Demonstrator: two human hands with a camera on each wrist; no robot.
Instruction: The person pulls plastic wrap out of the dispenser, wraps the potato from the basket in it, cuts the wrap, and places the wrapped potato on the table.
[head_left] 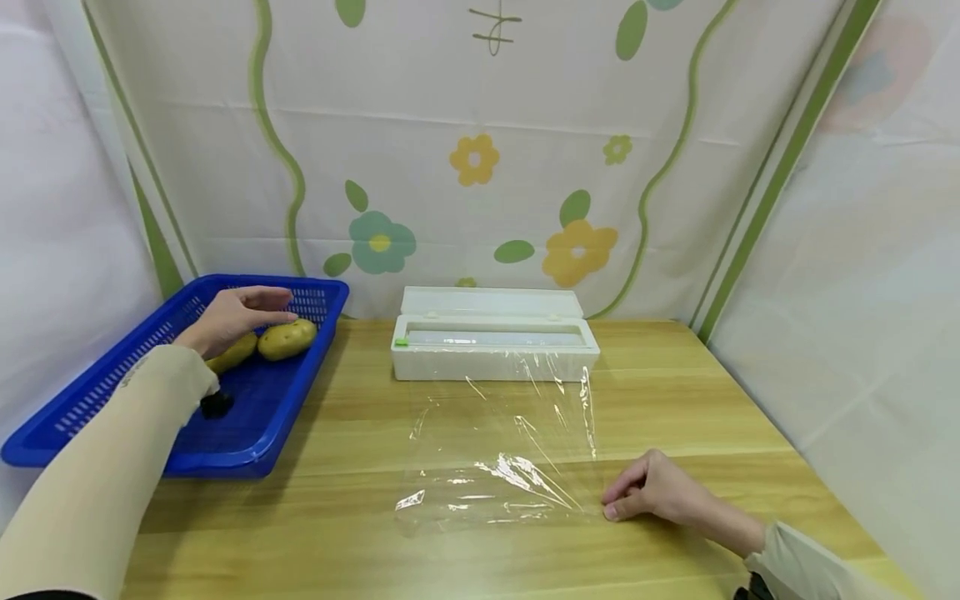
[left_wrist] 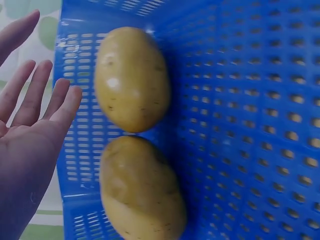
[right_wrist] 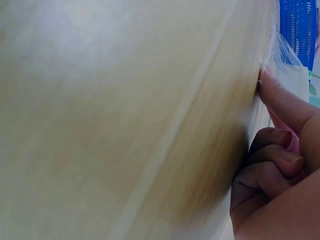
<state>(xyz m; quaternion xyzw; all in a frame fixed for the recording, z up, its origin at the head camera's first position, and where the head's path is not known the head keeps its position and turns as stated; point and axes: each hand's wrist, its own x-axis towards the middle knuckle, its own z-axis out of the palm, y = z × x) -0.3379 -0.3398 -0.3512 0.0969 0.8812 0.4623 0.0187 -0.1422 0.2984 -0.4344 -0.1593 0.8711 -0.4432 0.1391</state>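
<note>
Over the blue basket (head_left: 258, 450) at the left is my left hand (head_left: 236, 315), fingers extended and holding nothing. Two potatoes lie in the basket; one potato (head_left: 287, 339) shows just below the fingertips, the other (head_left: 234, 353) partly behind the wrist. In the left wrist view both potatoes (left_wrist: 132, 80) sit along the basket wall beside the spread fingers. My right hand (head_left: 660, 490) pinches the near right corner of a sheet of clear plastic wrap (head_left: 495, 450) close over the table. The sheet stretches from a white wrap dispenser box (head_left: 495, 367) with its lid raised.
A bright green piece (head_left: 402, 342) sits at the left end of the dispenser's front edge. The wooden table (head_left: 360, 550) meets a flower-printed cloth (head_left: 427, 183) at the back, with white cloth at both sides.
</note>
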